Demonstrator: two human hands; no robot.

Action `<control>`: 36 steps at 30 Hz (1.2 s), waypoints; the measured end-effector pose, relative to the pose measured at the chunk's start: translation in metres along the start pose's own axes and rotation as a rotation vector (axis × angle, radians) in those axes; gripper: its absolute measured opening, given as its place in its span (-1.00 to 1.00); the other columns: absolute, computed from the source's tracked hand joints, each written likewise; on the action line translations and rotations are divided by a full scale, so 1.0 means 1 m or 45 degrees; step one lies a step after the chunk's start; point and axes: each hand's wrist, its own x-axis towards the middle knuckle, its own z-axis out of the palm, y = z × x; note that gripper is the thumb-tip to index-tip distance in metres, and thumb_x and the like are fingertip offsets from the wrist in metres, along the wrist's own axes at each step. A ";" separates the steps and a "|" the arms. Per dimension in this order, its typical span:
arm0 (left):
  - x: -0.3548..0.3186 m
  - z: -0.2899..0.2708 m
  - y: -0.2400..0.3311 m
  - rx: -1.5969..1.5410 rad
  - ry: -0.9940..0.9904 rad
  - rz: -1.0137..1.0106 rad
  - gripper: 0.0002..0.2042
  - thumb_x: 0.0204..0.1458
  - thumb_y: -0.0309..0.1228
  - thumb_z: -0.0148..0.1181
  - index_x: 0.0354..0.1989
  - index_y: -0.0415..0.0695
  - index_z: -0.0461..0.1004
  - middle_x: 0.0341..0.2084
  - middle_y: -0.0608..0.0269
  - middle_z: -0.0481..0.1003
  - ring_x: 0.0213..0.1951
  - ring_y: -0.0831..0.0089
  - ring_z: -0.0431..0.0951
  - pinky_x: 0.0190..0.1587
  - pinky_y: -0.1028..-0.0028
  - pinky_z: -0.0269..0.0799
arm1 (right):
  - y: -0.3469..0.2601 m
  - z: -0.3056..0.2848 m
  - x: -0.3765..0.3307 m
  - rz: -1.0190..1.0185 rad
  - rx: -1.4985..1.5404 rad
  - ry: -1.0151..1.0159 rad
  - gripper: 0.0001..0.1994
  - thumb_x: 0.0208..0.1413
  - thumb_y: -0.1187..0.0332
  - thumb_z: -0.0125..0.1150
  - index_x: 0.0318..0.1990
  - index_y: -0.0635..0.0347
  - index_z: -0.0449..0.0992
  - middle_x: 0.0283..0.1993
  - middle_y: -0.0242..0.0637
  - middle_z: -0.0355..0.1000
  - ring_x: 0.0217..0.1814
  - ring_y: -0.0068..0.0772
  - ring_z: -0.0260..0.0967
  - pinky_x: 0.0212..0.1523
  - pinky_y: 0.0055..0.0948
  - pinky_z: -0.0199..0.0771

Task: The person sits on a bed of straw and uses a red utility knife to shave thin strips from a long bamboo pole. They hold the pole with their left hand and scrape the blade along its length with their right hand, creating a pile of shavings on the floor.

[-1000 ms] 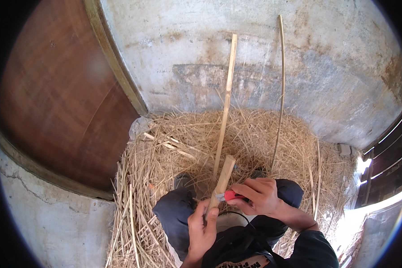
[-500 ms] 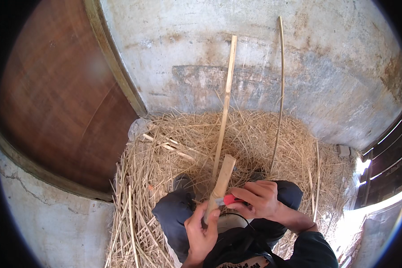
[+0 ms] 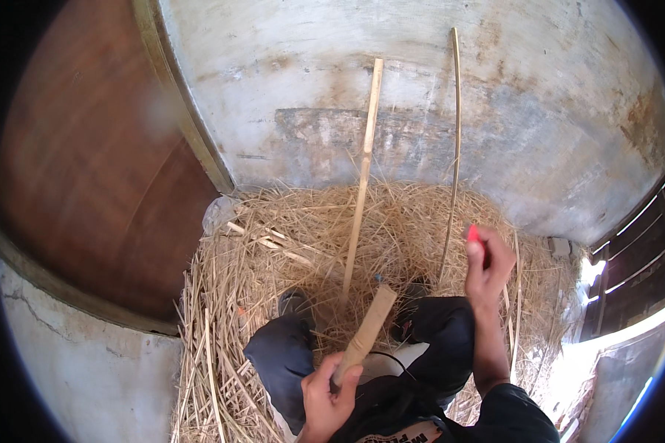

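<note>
My left hand is wrapped round the lower end of a short, flat-faced bamboo piece. The piece tilts up and away between my knees, and a node line crosses it just above my fingers. Out to the right, above the straw and well apart from the bamboo, my right hand grips a small red-handled blade. Only a bit of red and a short grey end show; my fingers hide the rest.
A long split bamboo strip and a thinner, bowed strip stand up from the straw toward the stained wall. Loose split pieces lie left. A brown door panel flanks the left side, dark slats the right.
My right hand has lifted the red-handled blade off the bamboo and swung it forward and right. The left hand still holds the bamboo piece, now slightly lower in view.
</note>
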 end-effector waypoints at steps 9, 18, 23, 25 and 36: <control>0.021 -0.001 0.014 -0.034 0.185 0.110 -0.76 0.24 -0.48 0.43 0.01 -0.32 0.61 -0.39 0.19 0.68 -0.43 0.68 0.53 -0.42 0.59 0.42 | -0.040 0.029 -0.039 -0.651 0.163 -0.538 -0.63 -0.04 0.05 0.61 -0.21 0.07 0.70 -0.54 -0.50 0.41 -0.64 -0.44 0.38 -0.61 -0.46 0.34; 0.026 0.004 0.023 0.016 0.222 0.174 -0.71 0.19 -0.51 0.46 0.04 -0.35 0.62 -0.32 0.06 0.71 -0.31 0.58 0.65 -0.30 0.53 0.56 | -0.040 0.032 -0.047 -0.681 0.119 -0.581 -0.64 -0.04 0.03 0.61 -0.20 0.02 0.71 -0.55 -0.52 0.38 -0.65 -0.47 0.38 -0.61 -0.46 0.33; 0.027 0.004 0.022 -0.010 0.184 0.084 -0.74 0.20 -0.53 0.44 0.02 -0.34 0.62 -0.35 0.12 0.70 -0.32 0.62 0.61 -0.29 0.54 0.52 | -0.040 0.032 -0.044 -0.651 0.047 -0.537 -0.65 -0.03 0.03 0.61 -0.20 0.01 0.71 -0.55 -0.53 0.39 -0.65 -0.47 0.37 -0.61 -0.47 0.33; 0.027 0.003 0.029 0.012 0.168 0.028 -0.78 0.23 -0.55 0.40 0.00 -0.36 0.61 -0.40 0.24 0.68 -0.34 0.70 0.53 -0.26 0.60 0.44 | -0.038 0.033 -0.042 -0.632 0.028 -0.508 -0.65 -0.04 0.03 0.61 -0.20 0.01 0.71 -0.55 -0.53 0.39 -0.65 -0.47 0.37 -0.61 -0.47 0.33; 0.020 0.000 0.018 -0.008 0.118 0.033 -0.79 0.26 -0.48 0.39 0.00 -0.30 0.62 -0.49 0.28 0.62 -0.48 0.75 0.42 -0.46 0.61 0.30 | -0.033 0.030 -0.030 -0.698 -0.055 -0.427 -0.66 -0.02 0.03 0.62 -0.21 0.01 0.71 -0.58 -0.53 0.36 -0.65 -0.50 0.34 -0.63 -0.46 0.28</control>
